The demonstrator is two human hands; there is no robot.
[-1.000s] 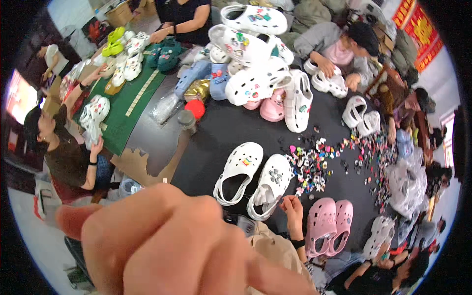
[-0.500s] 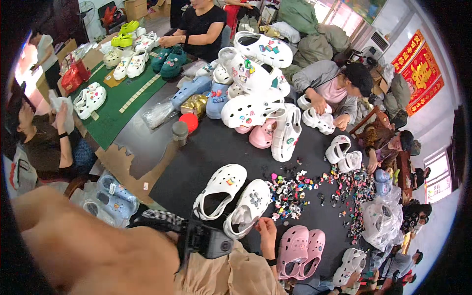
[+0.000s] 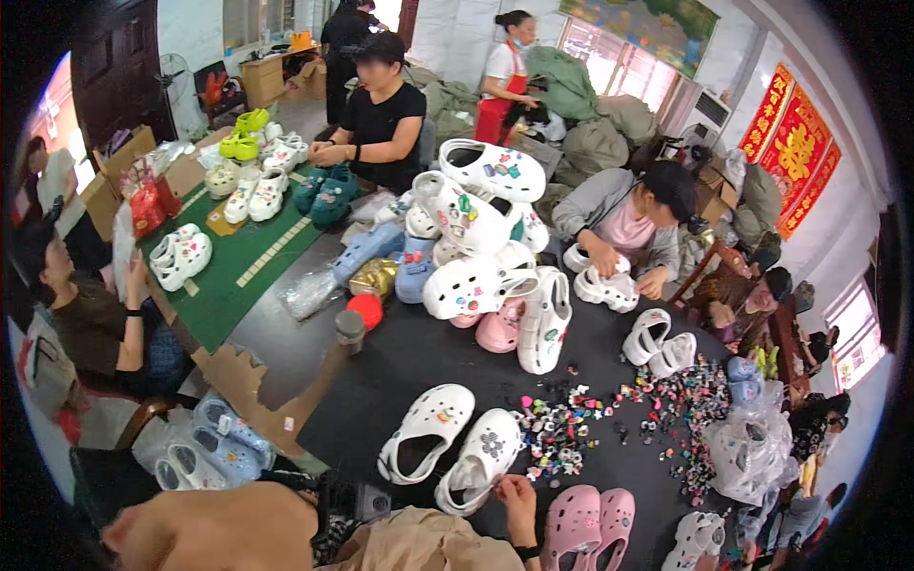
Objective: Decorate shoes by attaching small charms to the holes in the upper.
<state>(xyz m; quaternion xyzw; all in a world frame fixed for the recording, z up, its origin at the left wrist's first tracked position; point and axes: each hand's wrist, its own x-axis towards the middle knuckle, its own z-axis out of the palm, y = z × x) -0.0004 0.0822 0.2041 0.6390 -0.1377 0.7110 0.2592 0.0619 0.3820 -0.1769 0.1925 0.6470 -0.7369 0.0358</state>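
Two white shoes [image 3: 455, 403]; left hand [image 3: 209, 529] lowered, fingers unreadable; right hand [image 3: 517, 500] alone beside them, fingers curled, grip unclear.

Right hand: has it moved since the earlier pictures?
No, not visibly: judged against the pink clogs nearby, the right hand stays beside the nearest white clog.

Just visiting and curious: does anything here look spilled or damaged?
The charms lie loose in scattered heaps on the table, right of two white clogs, as if spilled. Farther left, the cardboard has a ragged, torn-looking edge.
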